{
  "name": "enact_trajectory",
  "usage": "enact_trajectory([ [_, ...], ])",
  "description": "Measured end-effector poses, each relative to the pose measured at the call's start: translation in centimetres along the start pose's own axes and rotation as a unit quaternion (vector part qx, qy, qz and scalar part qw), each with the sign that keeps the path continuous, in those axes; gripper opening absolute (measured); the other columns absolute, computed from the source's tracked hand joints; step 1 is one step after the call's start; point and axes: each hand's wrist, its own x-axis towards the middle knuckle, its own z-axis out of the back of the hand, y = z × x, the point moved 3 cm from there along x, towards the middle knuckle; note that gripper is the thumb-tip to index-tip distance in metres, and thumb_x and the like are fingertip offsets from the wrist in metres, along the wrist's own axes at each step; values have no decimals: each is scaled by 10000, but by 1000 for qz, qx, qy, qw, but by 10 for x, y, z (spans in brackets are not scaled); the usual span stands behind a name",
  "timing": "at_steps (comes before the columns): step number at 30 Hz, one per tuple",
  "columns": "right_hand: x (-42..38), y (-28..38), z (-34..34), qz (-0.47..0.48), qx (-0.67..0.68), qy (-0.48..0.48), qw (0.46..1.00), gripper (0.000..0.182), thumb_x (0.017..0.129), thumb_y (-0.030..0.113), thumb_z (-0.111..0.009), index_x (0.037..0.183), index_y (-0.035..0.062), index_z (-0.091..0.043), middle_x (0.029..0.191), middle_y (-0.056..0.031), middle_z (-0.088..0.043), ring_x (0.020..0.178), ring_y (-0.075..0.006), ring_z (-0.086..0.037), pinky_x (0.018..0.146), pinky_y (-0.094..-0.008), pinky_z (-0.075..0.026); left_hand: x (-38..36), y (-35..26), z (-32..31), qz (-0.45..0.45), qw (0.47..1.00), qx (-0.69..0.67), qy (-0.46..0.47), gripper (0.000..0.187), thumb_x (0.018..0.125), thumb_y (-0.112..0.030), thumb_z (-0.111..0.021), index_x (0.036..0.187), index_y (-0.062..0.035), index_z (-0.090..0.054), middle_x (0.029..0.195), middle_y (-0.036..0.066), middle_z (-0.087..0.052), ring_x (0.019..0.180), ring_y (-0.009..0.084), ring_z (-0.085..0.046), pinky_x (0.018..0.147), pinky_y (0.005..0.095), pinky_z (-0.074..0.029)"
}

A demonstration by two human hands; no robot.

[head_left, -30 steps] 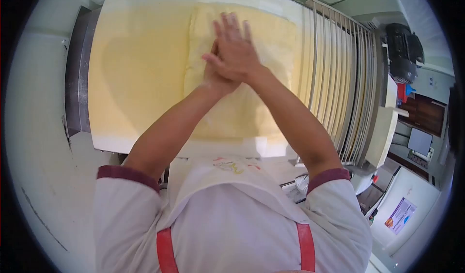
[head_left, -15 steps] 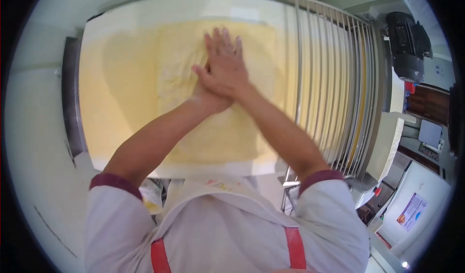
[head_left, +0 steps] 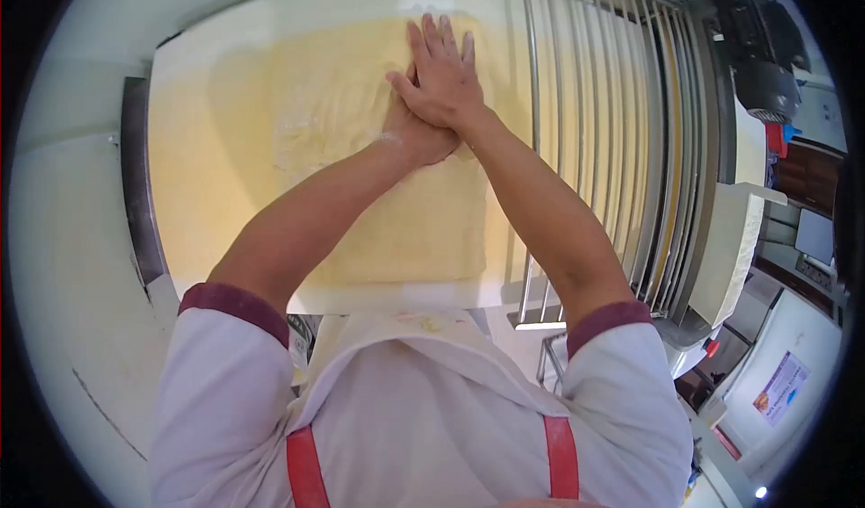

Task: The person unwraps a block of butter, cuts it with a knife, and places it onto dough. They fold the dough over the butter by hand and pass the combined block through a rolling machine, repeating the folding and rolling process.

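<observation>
A pale yellow rectangular sheet of dough (head_left: pixel 401 238) lies flat on the white work surface (head_left: pixel 315 5). Its upper part looks wrinkled and rough, ending in an uneven line; the lower part is smooth. My right hand (head_left: pixel 443 80) lies on top of my left hand, fingers stretched and slightly spread over the wrinkled part. Beneath it, my left hand (head_left: pixel 422 137) rests against the dough, with white powder near the wrist. The right hand covers the left hand's fingers, so their shape is hidden.
A guard of metal rods (head_left: pixel 595 130) stands along the right side of the work surface. Beyond it is a dark motor (head_left: pixel 764 53). A dark metal edge (head_left: pixel 137 179) runs along the left, near a pale wall. A sign (head_left: pixel 782 388) shows at lower right.
Both hands, still stacked, have slid to the right across the dough. The camera view has shifted a little, so the surface and rod guard appear slightly higher and further left.
</observation>
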Motion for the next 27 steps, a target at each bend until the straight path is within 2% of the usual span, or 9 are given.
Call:
enact_trajectory([
  [3,-8,3,5,-5,2,32,999,827,884,547,-450,1494,58,-180,1560,-165,-160,1454,-332,-80,1156,-540,-22,-5,0,-12,-5,999,13,-39,597,913,-425,-424,1417,-113,-355,1489,113,-320,1387,365,-194,1134,485,-171],
  [7,-61,18,7,50,14,66,996,811,889,536,-438,1484,36,-203,1557,-175,-160,1455,-323,-75,1159,-537,-7,-40,-29,-47,13,988,116,-99,586,913,-397,-404,1423,-116,-340,1490,138,-324,1393,366,-189,1143,488,-141],
  [9,-64,19,8,53,22,53,997,815,887,532,-442,1484,33,-199,1555,-181,-162,1455,-331,-73,1158,-538,-7,-44,-35,-46,26,994,59,-92,601,906,-405,-414,1425,-113,-337,1492,143,-320,1393,373,-186,1144,486,-144],
  [12,-68,15,8,66,44,33,996,817,884,528,-447,1482,27,-205,1553,-183,-171,1455,-331,-80,1158,-536,-12,-48,-41,-23,57,994,-93,31,623,903,-413,-412,1437,-109,-311,1508,152,-286,1404,362,-175,1150,479,-134],
  [15,-83,19,5,55,62,19,996,795,885,502,-458,1472,18,-230,1552,-172,-184,1455,-320,-88,1159,-533,-17,-54,-36,-47,4,999,-39,24,640,899,-430,-415,1428,-86,-306,1508,154,-283,1399,347,-192,1152,474,-133],
  [18,-124,45,9,80,69,80,991,774,887,473,-471,1464,10,-246,1548,-176,-192,1454,-317,-97,1159,-531,-16,-68,-48,-60,28,997,-70,-12,654,899,-428,-416,1434,-76,-288,1518,150,-262,1405,339,-182,1159,468,-119],
  [21,-118,45,5,56,57,52,996,767,891,455,-477,1466,7,-239,1546,-181,-194,1455,-318,-88,1157,-533,-8,-95,-57,-64,52,995,-79,-35,668,898,-427,-417,1441,-65,-269,1527,146,-241,1412,330,-173,1165,463,-105],
  [24,-122,48,4,51,52,49,996,758,892,439,-478,1465,6,-237,1548,-178,-188,1456,-318,-80,1156,-535,-7,-97,-60,-42,49,996,71,-30,692,899,-437,-413,1455,-62,-240,1539,142,-213,1422,323,-153,1170,457,-80],
  [27,-96,70,12,65,89,25,994,761,893,432,-475,1472,12,-216,1555,-170,-172,1454,-327,-80,1157,-533,-5,-100,-41,-55,78,988,-35,-129,705,898,-451,-406,1457,-60,-229,1538,149,-212,1425,322,-146,1167,468,-68],
])
